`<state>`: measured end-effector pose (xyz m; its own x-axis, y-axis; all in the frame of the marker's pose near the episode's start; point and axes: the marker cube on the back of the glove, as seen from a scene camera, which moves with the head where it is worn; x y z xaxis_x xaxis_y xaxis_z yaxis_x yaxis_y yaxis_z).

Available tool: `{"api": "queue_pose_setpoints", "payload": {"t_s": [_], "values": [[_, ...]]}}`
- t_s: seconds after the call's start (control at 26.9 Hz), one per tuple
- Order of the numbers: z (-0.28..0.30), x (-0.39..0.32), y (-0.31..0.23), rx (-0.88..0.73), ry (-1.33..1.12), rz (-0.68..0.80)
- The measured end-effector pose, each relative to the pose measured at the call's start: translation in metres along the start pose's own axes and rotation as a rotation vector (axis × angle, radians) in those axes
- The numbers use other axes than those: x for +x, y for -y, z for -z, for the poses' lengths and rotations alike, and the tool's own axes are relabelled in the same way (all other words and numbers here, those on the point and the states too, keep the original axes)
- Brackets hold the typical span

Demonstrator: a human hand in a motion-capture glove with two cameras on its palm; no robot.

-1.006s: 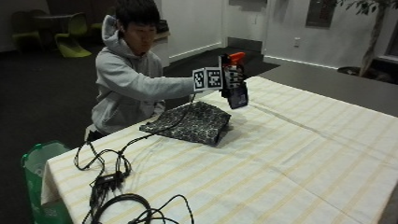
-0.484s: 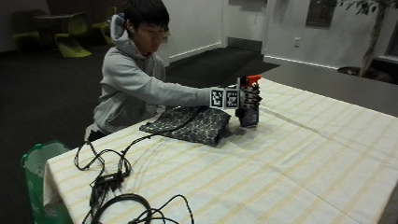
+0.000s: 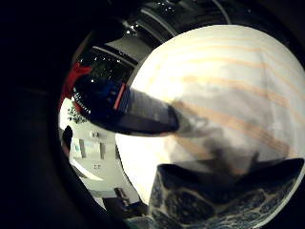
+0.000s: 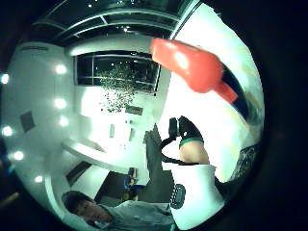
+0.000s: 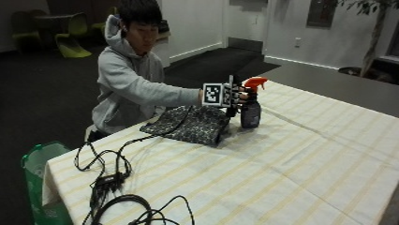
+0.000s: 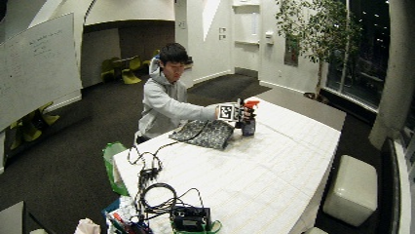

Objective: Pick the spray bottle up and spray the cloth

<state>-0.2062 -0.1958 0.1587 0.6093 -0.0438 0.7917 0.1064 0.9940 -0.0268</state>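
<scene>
The spray bottle (image 5: 251,108) stands upright on the tabletop (image 5: 299,164) just beside the patterned cloth (image 5: 190,124); the gloved right hand (image 5: 235,96) grips its neck, so spraying looks not yet done.

Dark floor (image 6: 71,161), white walls (image 6: 207,29), perhaps green chairs (image 5: 69,35) behind

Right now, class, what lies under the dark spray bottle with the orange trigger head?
The dark spray bottle with the orange trigger head stands upright on the cream striped tablecloth. The tabletop beneath the cloth is covered, so it cannot be seen.
</scene>
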Motion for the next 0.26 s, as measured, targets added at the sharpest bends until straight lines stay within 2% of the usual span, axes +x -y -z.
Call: {"api": "queue_pose_setpoints", "payload": {"t_s": [0.26], "values": [[0.031, -0.001, -0.027, 0.018, 0.015, 0.022]]}}
